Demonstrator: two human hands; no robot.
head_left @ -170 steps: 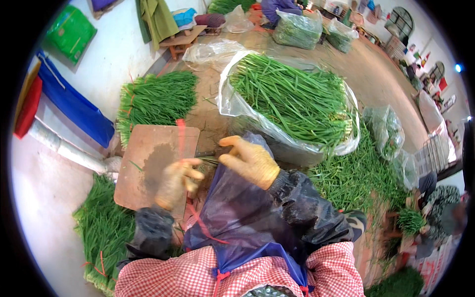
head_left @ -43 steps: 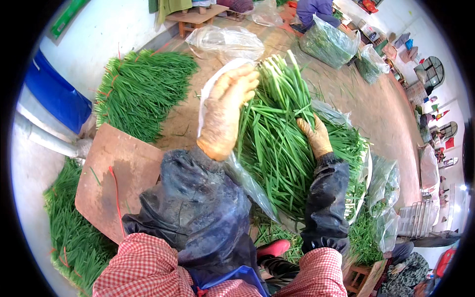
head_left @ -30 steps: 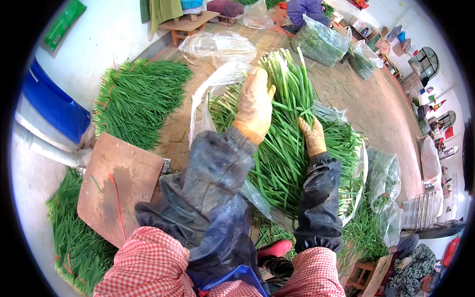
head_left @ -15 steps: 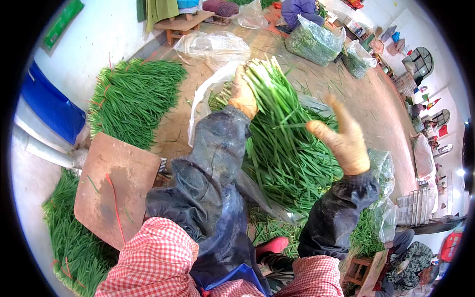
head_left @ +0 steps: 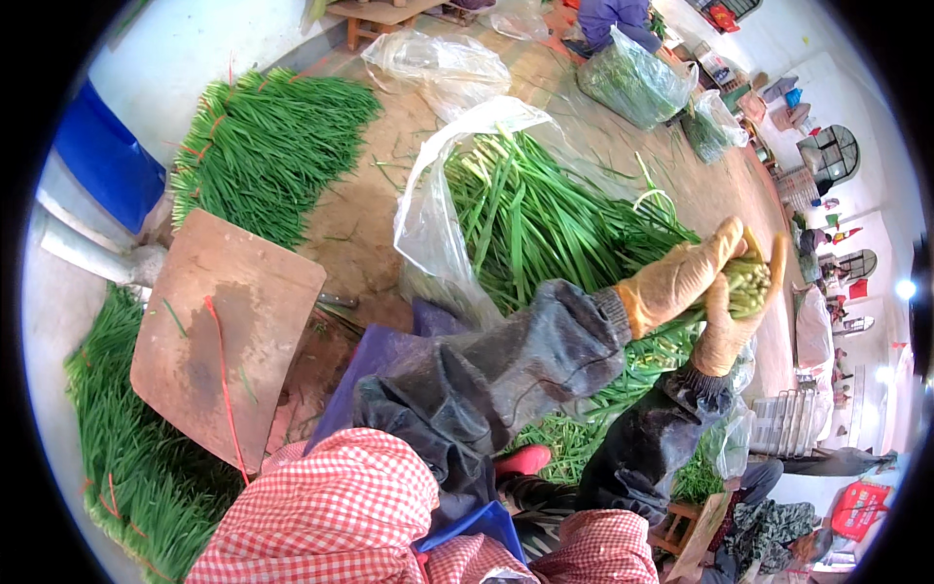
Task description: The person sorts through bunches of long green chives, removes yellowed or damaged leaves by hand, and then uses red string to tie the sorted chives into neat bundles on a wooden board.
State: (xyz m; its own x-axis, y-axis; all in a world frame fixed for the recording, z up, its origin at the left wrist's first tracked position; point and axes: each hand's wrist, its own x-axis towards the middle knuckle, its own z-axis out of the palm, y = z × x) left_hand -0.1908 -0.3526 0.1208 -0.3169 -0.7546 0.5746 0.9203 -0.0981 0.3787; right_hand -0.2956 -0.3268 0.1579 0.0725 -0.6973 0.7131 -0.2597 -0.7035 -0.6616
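Both my hands are together at the right, around a bunch of garlic chives [head_left: 747, 284] whose pale stem ends point up and away from me. My left hand [head_left: 681, 277], in a tan glove, reaches across and presses its fingers on the stems from the left. My right hand [head_left: 728, 326], gloved alike, cups them from below, one finger stretched up along their right side. My wrists partly hide the leaves of the bunch. Left of my hands, a clear plastic bag [head_left: 420, 209] lies open around a heap of loose chives [head_left: 530, 214].
At my left is a brown board [head_left: 224, 341] with a red tie [head_left: 222, 370] on it; a knife [head_left: 338, 301] lies beside it. Tied chives [head_left: 282, 146] are stacked by the wall, more [head_left: 126, 428] below the board. Filled bags [head_left: 637, 83] and a person [head_left: 613, 19] are farther off.
My left hand has moved right and down from the bag's far end to my right hand. The right hand, open before, now closes round the stems. My view has shifted slightly.
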